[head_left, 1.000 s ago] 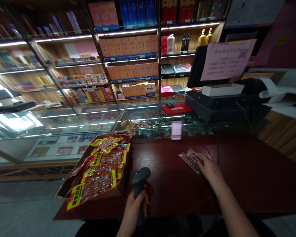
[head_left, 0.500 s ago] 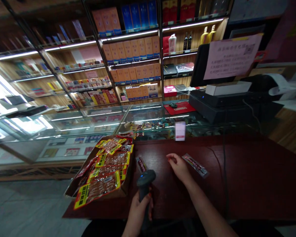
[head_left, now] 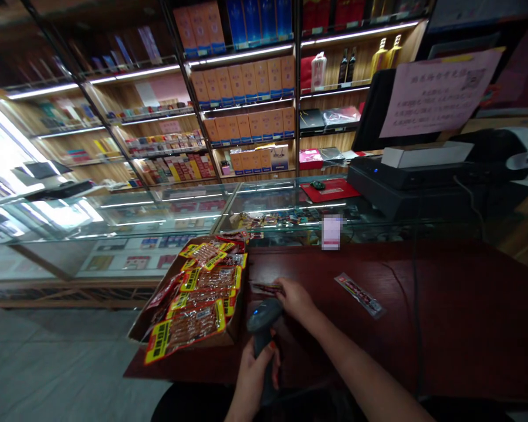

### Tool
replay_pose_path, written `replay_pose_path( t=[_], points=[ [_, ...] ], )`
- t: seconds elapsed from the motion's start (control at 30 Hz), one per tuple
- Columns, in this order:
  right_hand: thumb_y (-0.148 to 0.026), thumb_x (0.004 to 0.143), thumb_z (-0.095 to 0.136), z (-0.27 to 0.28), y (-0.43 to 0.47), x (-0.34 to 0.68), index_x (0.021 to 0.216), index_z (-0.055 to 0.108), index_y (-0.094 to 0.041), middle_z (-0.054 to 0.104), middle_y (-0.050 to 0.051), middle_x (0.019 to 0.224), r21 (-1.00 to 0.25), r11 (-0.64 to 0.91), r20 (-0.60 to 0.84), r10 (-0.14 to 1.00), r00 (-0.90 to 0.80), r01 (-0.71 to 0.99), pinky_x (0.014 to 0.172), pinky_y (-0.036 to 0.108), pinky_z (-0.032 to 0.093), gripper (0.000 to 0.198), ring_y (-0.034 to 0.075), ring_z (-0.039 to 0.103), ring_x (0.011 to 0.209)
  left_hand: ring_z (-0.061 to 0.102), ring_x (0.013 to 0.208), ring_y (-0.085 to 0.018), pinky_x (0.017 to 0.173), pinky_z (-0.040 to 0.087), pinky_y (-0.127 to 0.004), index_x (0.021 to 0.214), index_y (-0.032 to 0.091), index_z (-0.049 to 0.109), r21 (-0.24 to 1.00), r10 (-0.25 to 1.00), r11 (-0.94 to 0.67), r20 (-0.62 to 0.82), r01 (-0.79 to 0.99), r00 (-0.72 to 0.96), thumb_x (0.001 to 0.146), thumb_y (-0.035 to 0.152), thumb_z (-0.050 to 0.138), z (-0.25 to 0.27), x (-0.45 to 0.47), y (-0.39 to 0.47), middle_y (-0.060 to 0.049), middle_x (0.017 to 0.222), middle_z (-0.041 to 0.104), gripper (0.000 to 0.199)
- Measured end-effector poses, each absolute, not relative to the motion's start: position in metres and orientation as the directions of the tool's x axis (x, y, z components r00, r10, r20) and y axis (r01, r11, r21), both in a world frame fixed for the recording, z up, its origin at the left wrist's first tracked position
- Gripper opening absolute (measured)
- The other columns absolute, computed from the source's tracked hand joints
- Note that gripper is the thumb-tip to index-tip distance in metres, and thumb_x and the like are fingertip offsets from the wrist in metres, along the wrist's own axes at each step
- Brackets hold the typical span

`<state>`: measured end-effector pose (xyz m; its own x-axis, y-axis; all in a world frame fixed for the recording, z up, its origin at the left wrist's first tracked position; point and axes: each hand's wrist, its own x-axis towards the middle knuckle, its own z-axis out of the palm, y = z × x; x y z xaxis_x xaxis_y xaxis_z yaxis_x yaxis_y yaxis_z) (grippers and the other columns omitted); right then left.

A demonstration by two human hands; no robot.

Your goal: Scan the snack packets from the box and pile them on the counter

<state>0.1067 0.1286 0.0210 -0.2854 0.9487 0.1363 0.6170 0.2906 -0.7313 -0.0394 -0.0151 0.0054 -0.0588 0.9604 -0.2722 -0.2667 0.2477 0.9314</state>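
My left hand (head_left: pixel 256 370) is wrapped round the handle of a dark barcode scanner (head_left: pixel 264 316), its head tilted up with a small blue light on. Just beyond the scanner, my right hand (head_left: pixel 294 298) pinches one end of a small, slim snack packet (head_left: pixel 266 288), dark with a clear wrapper. A second slim snack packet (head_left: pixel 359 295) lies flat on the dark red-brown counter (head_left: pixel 317 351), to the right of my right forearm. Left of both hands stands an open cardboard box (head_left: pixel 229 338) full of yellow-and-red snack packs (head_left: pixel 198 323).
At the back right a monitor (head_left: pixel 372 111) bears a pink paper sign. Below it is a black cash drawer unit (head_left: pixel 387 187). A computer mouse (head_left: pixel 317 184) sits on a red mat (head_left: pixel 334 190) on the glass display case (head_left: pixel 264 193). A cable (head_left: pixel 416 328) crosses the counter.
My right hand has moved left and taken hold of the slim packet beside the box, lifting or tilting it. The view has shifted slightly; my left hand still holds the scanner.
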Motion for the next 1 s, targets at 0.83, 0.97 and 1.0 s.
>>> replay_pose_path(
  t=[0.83,0.97,1.0],
  points=[
    [-0.032,0.101,0.070,0.014,0.106,0.206,0.112,0.070,-0.018,0.076,0.002,0.102,-0.740,0.093,0.118,0.993,-0.007,0.667,0.086,0.042,0.061,0.018,0.020,0.074,0.089,0.042,0.039,-0.009,0.039,0.036,-0.020,0.095,0.017,0.063,0.959,0.967,0.253,-0.245,0.125,-0.076,0.076,0.052,0.077,0.048,-0.021,-0.029,0.009,0.053,0.046,0.042],
    [-0.033,0.101,0.069,0.010,0.108,0.206,0.112,0.071,-0.019,0.076,0.003,0.103,-0.739,0.083,0.110,0.994,-0.002,0.669,0.087,0.043,0.061,0.018,0.021,0.074,0.092,0.042,0.039,-0.009,0.038,0.035,-0.020,0.093,0.017,0.062,0.963,0.969,0.241,-0.232,0.122,-0.083,0.077,0.052,0.076,0.046,-0.022,-0.030,0.008,0.053,0.047,0.041],
    [-0.033,0.102,0.069,0.009,0.108,0.206,0.112,0.071,-0.019,0.076,0.003,0.103,-0.739,0.081,0.109,0.994,0.000,0.669,0.088,0.043,0.061,0.018,0.021,0.074,0.093,0.042,0.039,-0.009,0.038,0.035,-0.019,0.093,0.017,0.062,0.963,0.970,0.239,-0.231,0.127,-0.075,0.078,0.052,0.075,0.045,-0.023,-0.030,0.008,0.053,0.047,0.040]
  ],
)
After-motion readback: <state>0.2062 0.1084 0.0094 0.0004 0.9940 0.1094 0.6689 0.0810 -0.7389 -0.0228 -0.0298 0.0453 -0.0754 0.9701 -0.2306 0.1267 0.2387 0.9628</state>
